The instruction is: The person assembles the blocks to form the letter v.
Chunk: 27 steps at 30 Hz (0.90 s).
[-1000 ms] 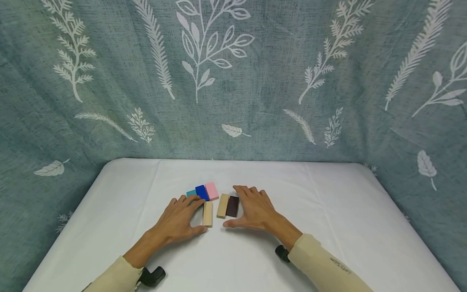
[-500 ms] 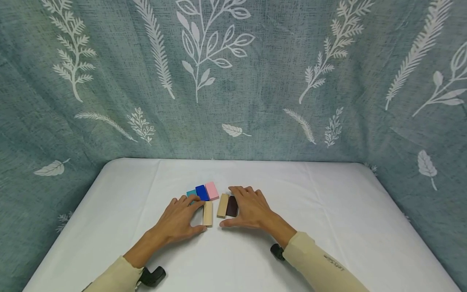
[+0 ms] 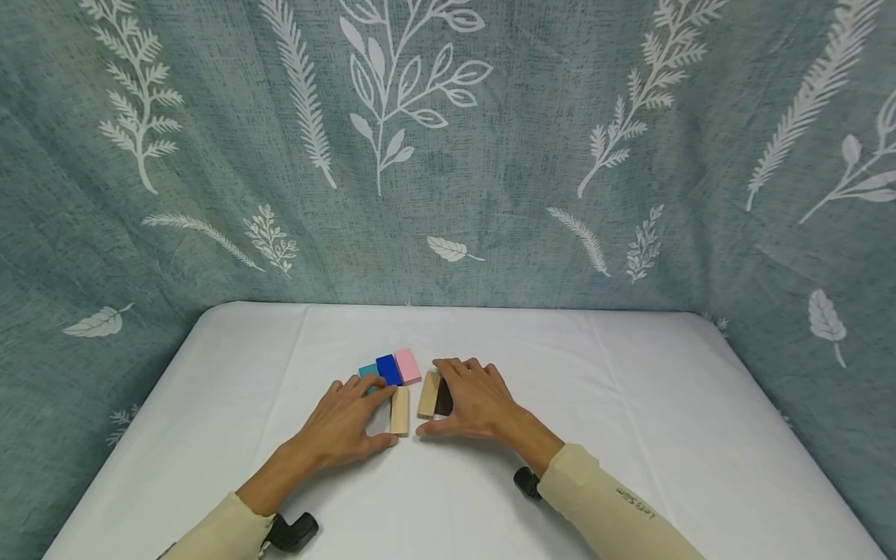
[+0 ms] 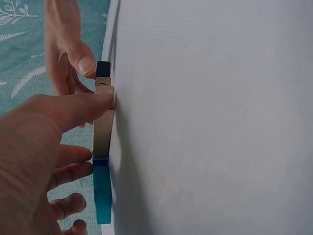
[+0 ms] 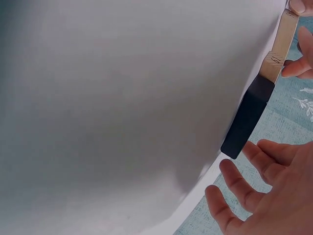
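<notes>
My left hand (image 3: 343,420) pinches a light wooden block (image 3: 400,412) lengthwise, the index finger at its far end and the thumb at its near end. A second wooden block (image 3: 428,395) lies just to the right, with a narrow gap between the two. Against its right side sits a dark brown block (image 3: 444,398), partly hidden under my right hand (image 3: 479,400). That hand is spread around this pair, thumb near and fingers far. In the right wrist view its fingers are extended beside the dark block (image 5: 248,117), and whether they touch it I cannot tell.
Behind the left hand lie a teal block (image 3: 367,370), partly covered by fingers, a blue block (image 3: 389,370) and a pink block (image 3: 408,366), side by side. A white cloth (image 3: 560,342) covers the table. A patterned teal curtain (image 3: 518,233) hangs behind its far edge.
The right hand has slid left over the dark brown block, covering more of it. The left hand stays in place, and the blocks keep their positions.
</notes>
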Tool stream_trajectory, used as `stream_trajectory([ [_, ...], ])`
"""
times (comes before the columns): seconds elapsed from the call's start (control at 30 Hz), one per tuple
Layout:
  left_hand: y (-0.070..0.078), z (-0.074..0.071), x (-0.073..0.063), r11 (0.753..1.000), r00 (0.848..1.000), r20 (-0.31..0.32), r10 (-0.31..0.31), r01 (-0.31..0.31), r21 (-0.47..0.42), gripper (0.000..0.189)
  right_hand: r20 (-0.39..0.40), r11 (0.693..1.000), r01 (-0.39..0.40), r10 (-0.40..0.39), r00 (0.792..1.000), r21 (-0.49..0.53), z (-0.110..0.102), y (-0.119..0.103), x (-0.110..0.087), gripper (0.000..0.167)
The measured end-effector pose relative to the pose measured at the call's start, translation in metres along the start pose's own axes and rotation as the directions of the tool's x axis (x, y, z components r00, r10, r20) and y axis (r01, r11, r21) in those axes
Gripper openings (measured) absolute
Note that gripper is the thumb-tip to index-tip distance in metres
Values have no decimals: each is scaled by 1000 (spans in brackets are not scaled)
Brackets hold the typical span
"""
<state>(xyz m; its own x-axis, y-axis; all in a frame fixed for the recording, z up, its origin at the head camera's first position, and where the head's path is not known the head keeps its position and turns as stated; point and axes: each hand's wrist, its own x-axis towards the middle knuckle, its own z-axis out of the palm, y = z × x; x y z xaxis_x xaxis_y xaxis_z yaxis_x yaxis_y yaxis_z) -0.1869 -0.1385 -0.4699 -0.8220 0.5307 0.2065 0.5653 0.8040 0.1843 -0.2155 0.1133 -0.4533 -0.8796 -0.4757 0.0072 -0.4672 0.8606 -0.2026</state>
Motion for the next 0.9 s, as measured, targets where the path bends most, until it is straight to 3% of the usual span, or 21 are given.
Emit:
stream_trajectory([
  [0.3,0,0,-1,1000,1000,-2,22,-22,0,71,22,1000,13,-13,1000,-7,1,-5,5,109],
  [0.9,2,-2,1,999,999,30,-17,19,-38,70,44,1000,21,-20,999,-16,0,-9,6,101],
])
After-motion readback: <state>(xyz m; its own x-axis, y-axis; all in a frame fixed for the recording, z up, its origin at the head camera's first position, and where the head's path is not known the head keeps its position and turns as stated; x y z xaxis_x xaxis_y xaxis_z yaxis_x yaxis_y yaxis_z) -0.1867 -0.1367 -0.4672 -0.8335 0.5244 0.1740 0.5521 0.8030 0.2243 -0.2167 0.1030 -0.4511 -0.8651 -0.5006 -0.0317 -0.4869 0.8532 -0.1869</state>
